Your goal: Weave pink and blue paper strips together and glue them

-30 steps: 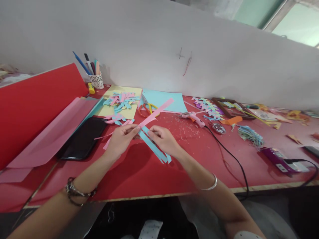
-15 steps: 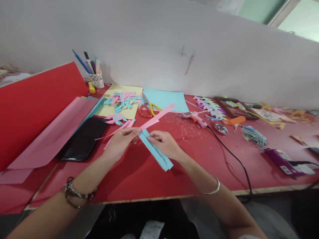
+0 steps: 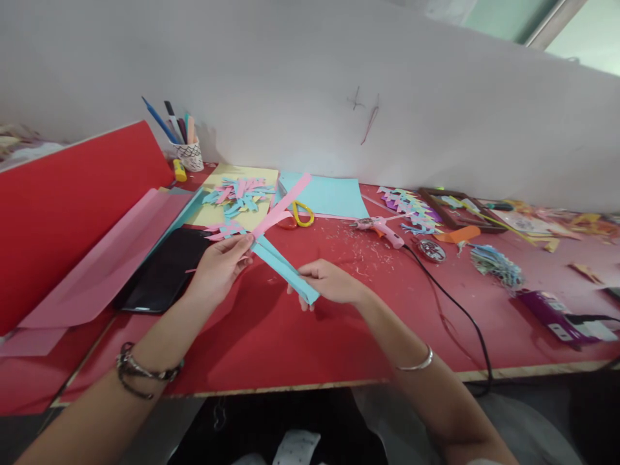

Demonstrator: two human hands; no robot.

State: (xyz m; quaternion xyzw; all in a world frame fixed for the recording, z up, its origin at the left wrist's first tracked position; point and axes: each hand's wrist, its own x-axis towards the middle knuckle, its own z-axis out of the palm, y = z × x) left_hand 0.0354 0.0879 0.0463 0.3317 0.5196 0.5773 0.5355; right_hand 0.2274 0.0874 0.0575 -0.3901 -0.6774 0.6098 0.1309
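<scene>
Blue paper strip (image 3: 282, 266): long, narrow, flat, layers showing along its length; held above the red bench (image 3: 290, 361), between both hands. Long axis diagonal, upper left to lower right, near end toward the person's right. Pink paper strip (image 3: 285, 205) meets its upper end, slants up and right toward the wall, tip free, second pink edge alongside. Left hand (image 3: 220, 266) pinching the pink-blue junction, thumb on top. Right hand (image 3: 329, 282) pinching blue strip's lower end, fingers underneath. Behind: yellow-handled scissors (image 3: 303, 214), partly covered; pink glue gun (image 3: 382, 230) farther right.
</scene>
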